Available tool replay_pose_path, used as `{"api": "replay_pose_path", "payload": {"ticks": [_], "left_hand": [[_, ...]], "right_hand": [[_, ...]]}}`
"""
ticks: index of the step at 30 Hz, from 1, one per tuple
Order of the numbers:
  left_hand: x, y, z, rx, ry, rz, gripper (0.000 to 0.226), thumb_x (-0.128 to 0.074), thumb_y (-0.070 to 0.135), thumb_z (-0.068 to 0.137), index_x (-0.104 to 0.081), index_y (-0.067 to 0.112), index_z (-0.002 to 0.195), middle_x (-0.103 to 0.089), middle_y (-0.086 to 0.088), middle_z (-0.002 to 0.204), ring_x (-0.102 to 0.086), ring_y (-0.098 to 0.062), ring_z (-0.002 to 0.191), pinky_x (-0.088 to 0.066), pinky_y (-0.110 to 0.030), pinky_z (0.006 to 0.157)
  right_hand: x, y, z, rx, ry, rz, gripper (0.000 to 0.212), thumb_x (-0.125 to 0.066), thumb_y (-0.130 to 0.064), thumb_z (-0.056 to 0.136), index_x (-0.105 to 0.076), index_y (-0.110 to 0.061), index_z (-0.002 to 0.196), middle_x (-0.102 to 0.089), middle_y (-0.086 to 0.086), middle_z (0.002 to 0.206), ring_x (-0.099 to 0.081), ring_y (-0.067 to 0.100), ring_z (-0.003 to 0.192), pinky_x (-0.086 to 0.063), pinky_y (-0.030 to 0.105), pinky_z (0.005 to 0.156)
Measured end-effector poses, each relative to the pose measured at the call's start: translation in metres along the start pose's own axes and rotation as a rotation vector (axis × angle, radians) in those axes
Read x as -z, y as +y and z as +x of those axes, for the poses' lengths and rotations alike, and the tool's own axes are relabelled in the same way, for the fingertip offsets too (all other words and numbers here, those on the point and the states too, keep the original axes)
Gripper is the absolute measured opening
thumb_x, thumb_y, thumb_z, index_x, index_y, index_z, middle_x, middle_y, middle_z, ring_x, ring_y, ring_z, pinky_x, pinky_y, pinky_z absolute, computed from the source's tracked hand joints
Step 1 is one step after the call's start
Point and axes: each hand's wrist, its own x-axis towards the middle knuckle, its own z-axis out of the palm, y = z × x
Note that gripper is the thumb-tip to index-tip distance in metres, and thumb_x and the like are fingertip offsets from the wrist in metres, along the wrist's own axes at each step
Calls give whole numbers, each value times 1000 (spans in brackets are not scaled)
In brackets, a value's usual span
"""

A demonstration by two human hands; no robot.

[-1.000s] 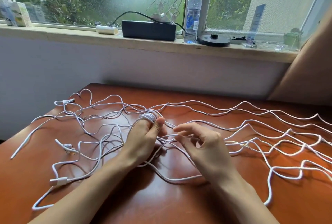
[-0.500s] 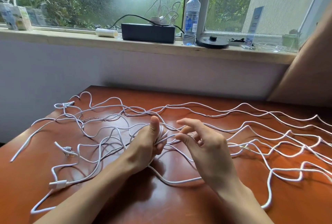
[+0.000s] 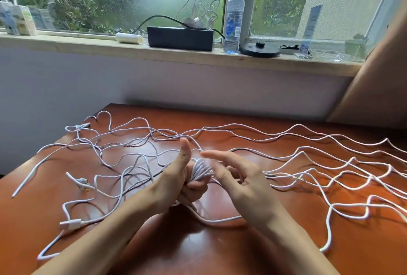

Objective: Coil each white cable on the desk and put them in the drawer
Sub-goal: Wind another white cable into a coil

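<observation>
Head view. Worktop (image 3: pixel 198 250) of reddish-brown wood, glossy, strewn from edge to edge with loose white cables (image 3: pixel 308 155) in wavy, crossing runs. Left hand (image 3: pixel 174 180) at centre, thumb upright, fingers curled under; its grip is closed round a small coil (image 3: pixel 201 171) of white cable, several turns bunched at the fingers. One strand drops from below that hand and curves along the wood under the right wrist. Right hand (image 3: pixel 242 180) just beside the coil, palm turned toward it, index finger stretched toward the left thumb, the other fingers loosely bent; its grip is slack and holds nothing (contact with any strand cannot be made out). White plug (image 3: pixel 70 224) lies flat near the left forearm, on the end of one cable. Tangle is denser on the left, long parallel waves on the right. Behind, a windowsill (image 3: pixel 88 45) carries a black box (image 3: pixel 180 37), a clear water bottle (image 3: pixel 233 19) with blue cap, and a black disc (image 3: pixel 259 49).
</observation>
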Motion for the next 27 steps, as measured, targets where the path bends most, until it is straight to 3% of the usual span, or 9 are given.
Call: {"api": "replay_pose_path", "payload": {"ticks": [5, 9, 12, 14, 16, 18, 22, 25, 27], "left_hand": [[-3, 4, -3, 86, -117, -14, 78, 7, 88, 65, -28, 19, 56, -19, 4, 52, -14, -8, 44, -15, -20, 42], [-2, 6, -4, 118, -169, -32, 79, 7, 89, 64, -25, 17, 59, -20, 7, 51, -14, -8, 44, -14, -19, 42], [-2, 5, -4, 108, -189, -16, 83, 1, 94, 62, -25, 16, 59, -22, 7, 50, -15, -9, 44, -16, -18, 42], [-2, 5, -3, 91, -199, -1, 87, -12, 103, 56, -30, 18, 57, -23, 7, 50, -17, -10, 43, -17, -18, 41], [-2, 4, -3, 75, -189, 22, 90, -19, 107, 52, -34, 19, 54, -23, 4, 50, -18, -12, 43, -17, -19, 41], [-1, 3, -2, 61, -151, 48, 92, -9, 103, 59, -35, 15, 53, -23, 0, 49, -16, -14, 44, -14, -24, 43], [-2, 1, 3, 27, -64, 68, 91, 6, 86, 73, -33, 8, 50, -27, -3, 43, -16, -19, 45, -12, -33, 47], [1, 1, 4, 10, -14, 13, 94, 6, 86, 75, -42, 11, 47, -28, -1, 39, -17, -14, 42, -11, -33, 47], [2, 0, 5, 4, 13, -42, 97, 7, 88, 77, -47, 12, 50, -31, 0, 39, -16, -12, 40, -7, -33, 46]], "right_hand": [[3, 1, 0, -16, -51, -22, 29, -54, -35, 96, -73, -42, 115, -69, -5, 99, -55, 41, 84, -47, 42, 74], [7, -1, 0, -44, -95, -28, 28, -52, -33, 95, -76, -37, 109, -72, -5, 102, -63, 27, 91, -48, 38, 83], [7, -3, -2, -59, -133, -18, 26, -50, -34, 95, -74, -33, 107, -64, -17, 72, -50, 18, 63, -40, 29, 61], [7, -1, -1, -59, -131, -40, 24, -50, -36, 96, -72, -36, 105, -61, -6, 70, -49, 30, 66, -42, 34, 62], [7, 2, 0, -59, -130, -66, 23, -49, -42, 97, -69, -39, 107, -67, 14, 87, -58, 39, 80, -52, 47, 75], [6, 7, 0, -58, -131, -96, 26, -47, -49, 97, -67, -37, 109, -66, 21, 90, -60, 41, 83, -51, 54, 80], [9, 11, 0, -56, -108, -111, 25, -49, -48, 97, -66, -33, 107, -58, 1, 74, -50, 27, 67, -44, 41, 64], [9, 10, 1, -53, -85, -124, 21, -52, -46, 96, -66, -34, 106, -64, -6, 80, -56, 28, 71, -45, 36, 65], [10, 10, 1, -36, -78, -165, 19, -55, -49, 94, -64, -37, 106, -64, -9, 82, -55, 19, 67, -43, 26, 62]]}}
